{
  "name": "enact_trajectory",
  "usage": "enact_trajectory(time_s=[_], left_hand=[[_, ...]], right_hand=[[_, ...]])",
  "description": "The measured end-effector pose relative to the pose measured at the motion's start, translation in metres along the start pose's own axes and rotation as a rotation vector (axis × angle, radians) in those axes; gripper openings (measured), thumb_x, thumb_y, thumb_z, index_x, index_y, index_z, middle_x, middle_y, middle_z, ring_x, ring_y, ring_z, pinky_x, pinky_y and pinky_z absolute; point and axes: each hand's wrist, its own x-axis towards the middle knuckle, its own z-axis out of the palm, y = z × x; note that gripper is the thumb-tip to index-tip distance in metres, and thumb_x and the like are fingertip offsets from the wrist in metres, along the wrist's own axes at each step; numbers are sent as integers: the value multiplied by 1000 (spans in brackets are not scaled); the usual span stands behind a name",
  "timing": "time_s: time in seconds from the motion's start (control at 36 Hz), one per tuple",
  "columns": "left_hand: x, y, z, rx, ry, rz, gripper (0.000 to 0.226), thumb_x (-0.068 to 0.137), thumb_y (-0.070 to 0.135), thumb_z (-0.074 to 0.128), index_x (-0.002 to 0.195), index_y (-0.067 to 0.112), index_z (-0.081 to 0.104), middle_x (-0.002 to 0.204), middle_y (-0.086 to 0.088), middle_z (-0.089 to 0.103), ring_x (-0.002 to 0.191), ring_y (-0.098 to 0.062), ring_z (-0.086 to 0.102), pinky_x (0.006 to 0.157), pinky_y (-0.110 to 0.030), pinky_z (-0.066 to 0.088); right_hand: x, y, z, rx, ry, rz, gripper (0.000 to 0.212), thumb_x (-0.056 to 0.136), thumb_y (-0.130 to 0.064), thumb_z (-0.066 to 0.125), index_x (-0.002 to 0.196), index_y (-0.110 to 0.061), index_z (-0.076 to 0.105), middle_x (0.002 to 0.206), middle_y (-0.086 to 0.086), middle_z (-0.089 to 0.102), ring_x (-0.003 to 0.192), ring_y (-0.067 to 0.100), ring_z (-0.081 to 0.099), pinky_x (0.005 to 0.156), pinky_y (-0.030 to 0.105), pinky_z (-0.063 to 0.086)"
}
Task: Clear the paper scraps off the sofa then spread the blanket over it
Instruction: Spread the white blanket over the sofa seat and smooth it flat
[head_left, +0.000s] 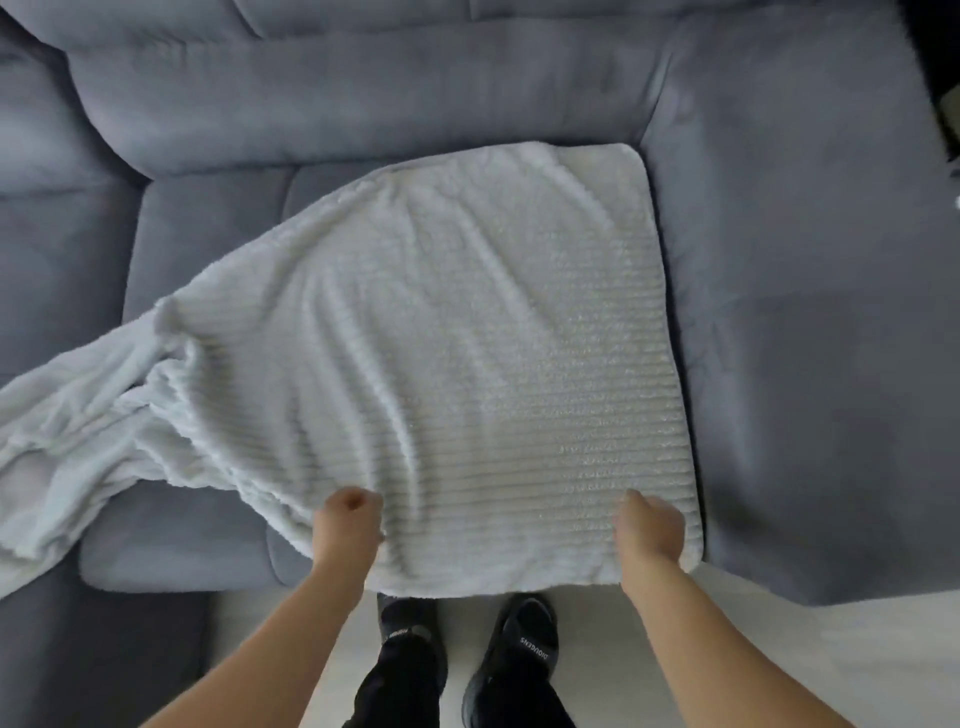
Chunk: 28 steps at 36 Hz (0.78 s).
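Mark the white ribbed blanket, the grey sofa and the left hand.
white ribbed fleece blanket (441, 338): head view, middle of its flat spread part.
grey fabric sofa (779, 312): head view, bare seat cushion right of the blanket.
left hand (347, 530): head view, back of the hand, gripping the blanket's near edge.

A single wide-angle head view looks steeply down from standing height, close over the grey sofa (779, 260) seat's front edge.
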Motion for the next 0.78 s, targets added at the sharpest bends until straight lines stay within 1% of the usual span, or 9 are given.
enact_trajectory(time_s=[0.08,0.17,0.31,0.42,0.47,0.58,0.67,0.72,0.78], left_hand=[[31,58,3,57,-19,183,19,100,15,52,91,23,67,77,-3,69,54,-14,61,39,-21,43],[73,125,4,29,-13,328,22,101,11,50,98,24,68,81,-1,69,49,-5,62,44,-20,45],[149,227,9,113,7,541,22,101,18,49,112,25,66,95,5,66,68,-21,70,51,-24,46],[203,296,26,103,2,564,23,102,25,48,124,30,55,81,5,72,60,-11,68,47,-22,46],[226,321,34,90,23,513,21,100,27,48,120,33,50,78,-1,73,48,-8,64,40,-20,43],[261,352,50,124,35,447,25,85,34,44,109,28,44,95,-14,69,73,-31,72,64,-43,62],[283,359,59,198,19,470,26,86,36,48,107,21,46,87,-15,67,70,-37,72,58,-54,63],[286,364,63,230,53,475,29,87,40,51,104,17,53,88,-14,67,64,-33,70,45,-43,59],[297,365,66,224,65,470,27,89,40,54,102,17,59,85,-11,65,53,-27,66,32,-27,47]], right_hand=[[7,-62,22,-55,-53,-172,35,98,-19,48,64,-8,50,70,16,59,62,26,51,60,39,42],[32,-128,48,-129,-39,-314,31,100,-21,45,75,-8,58,85,18,66,72,29,59,64,40,48],[76,-246,83,-524,39,-697,30,105,-23,41,91,-7,61,86,7,59,82,32,58,66,37,42],[106,-341,111,-628,132,-890,25,104,-19,41,94,-7,60,98,17,64,86,38,58,66,42,46],[120,-374,122,-667,193,-895,22,102,-17,41,91,-9,58,103,21,64,90,39,57,67,40,41],[154,-420,127,-642,294,-744,29,101,-13,45,117,1,64,122,26,63,119,43,56,89,44,49],[180,-444,133,-646,260,-641,28,97,-8,57,121,2,65,125,24,64,120,40,59,96,41,50],[193,-451,132,-604,212,-573,27,95,-6,64,119,5,65,116,22,70,106,30,70,93,41,56],[205,-453,140,-548,188,-527,23,98,-6,59,115,8,64,99,18,73,67,19,71,71,38,59]])
